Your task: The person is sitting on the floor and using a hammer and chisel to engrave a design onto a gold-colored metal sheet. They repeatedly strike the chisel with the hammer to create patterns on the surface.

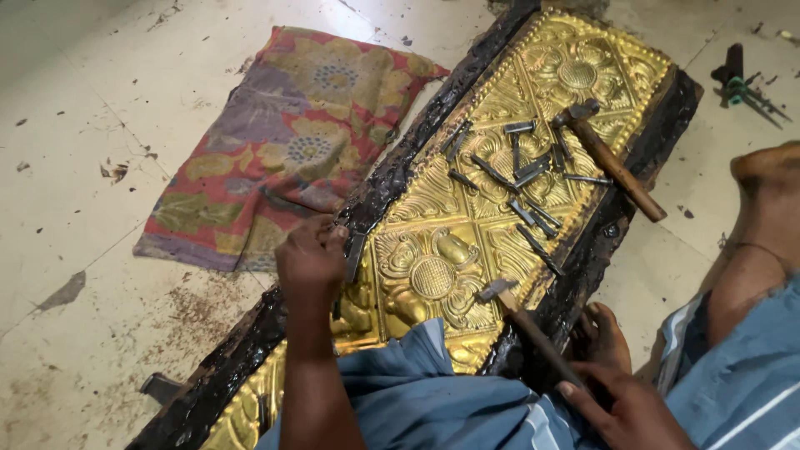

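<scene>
A long embossed gold metal sheet (467,208) lies on a bed of black pitch (392,179) on the floor. My left hand (310,260) is closed around a steel punch (354,257), its tip set on the sheet's left edge. A small hammer (521,321) is gripped by its wooden handle in my right hand (621,400), the hammer's head raised just above the sheet's lower part. Several loose steel punches (521,179) lie scattered on the gold sheet. A second hammer (608,158) rests across the sheet's right edge.
A flowered cloth (283,142) lies on the pale, stained floor left of the pitch bed. Dark tools (737,83) sit on the floor at the top right. My bare foot (767,171) and blue-clad knee (733,383) are at the right.
</scene>
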